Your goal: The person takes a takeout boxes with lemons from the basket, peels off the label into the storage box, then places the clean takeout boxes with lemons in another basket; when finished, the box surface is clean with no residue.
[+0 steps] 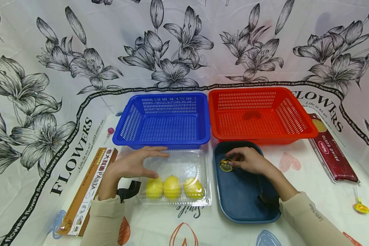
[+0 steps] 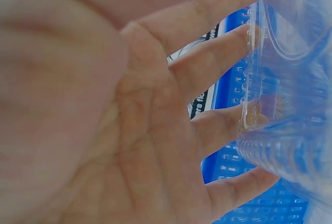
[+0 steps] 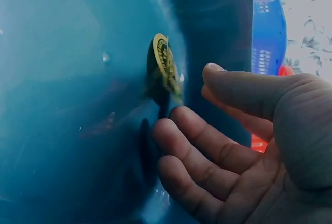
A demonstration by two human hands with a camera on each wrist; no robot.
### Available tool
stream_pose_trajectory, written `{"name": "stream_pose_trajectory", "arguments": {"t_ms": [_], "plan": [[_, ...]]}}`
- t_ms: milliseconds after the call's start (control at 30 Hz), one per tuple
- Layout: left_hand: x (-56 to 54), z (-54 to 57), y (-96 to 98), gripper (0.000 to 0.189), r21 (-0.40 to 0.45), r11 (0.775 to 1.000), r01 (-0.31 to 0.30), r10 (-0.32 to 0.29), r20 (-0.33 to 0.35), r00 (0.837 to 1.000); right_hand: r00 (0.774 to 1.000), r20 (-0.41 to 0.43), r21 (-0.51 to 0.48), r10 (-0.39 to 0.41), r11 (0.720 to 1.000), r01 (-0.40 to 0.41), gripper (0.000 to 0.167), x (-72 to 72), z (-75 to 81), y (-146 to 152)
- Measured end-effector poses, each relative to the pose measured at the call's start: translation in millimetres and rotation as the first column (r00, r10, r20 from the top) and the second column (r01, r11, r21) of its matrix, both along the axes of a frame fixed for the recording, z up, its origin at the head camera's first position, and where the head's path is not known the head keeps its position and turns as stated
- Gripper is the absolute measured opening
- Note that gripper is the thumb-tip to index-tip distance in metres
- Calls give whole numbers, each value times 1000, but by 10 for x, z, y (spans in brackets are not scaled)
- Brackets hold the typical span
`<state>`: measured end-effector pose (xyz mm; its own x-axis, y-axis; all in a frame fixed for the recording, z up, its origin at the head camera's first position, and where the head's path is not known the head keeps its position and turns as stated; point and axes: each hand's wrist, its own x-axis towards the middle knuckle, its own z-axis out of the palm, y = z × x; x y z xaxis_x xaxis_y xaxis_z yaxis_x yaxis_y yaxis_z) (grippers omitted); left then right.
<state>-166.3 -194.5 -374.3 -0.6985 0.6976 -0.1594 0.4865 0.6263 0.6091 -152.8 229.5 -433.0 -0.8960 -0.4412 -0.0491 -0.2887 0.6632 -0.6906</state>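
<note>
“pasta” box (image 1: 87,193), “flowers” cloth (image 1: 72,153)

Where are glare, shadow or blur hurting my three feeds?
Head: mostly sharp, with bright glints on the clear plastic lidded box; left wrist: the nearest part of the left hand is blurred, the box pale and washed out; right wrist: dim, with glare streaks and dark patches, shadow or reflection, on the dark blue plastic tray.

Print on gold label (image 1: 226,165) too small; left sleeve (image 1: 104,222) cropped.
</note>
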Motion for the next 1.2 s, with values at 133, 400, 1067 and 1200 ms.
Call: {"name": "stream_pose_trajectory", "arguments": {"t_ms": [133,400,1067,1200], "plan": [[-5,-3,1,69,4,1000,-1,1,7,1000,1000,-14,-19,-16,1000,16,30,19,21,5],[1,2,10,69,14,1000,-2,2,16,1000,997,51,-108,-63,992,68,34,65,116,53],[0,-9,24,69,-5,1000,4,-4,-5,1000,890,-173,-318,-422,879,355,27,167,467,663],[1,-3,9,69,2,1000,4,-4,-3,1000,795,-240,-321,-558,818,477,28,107,458,874]]}}
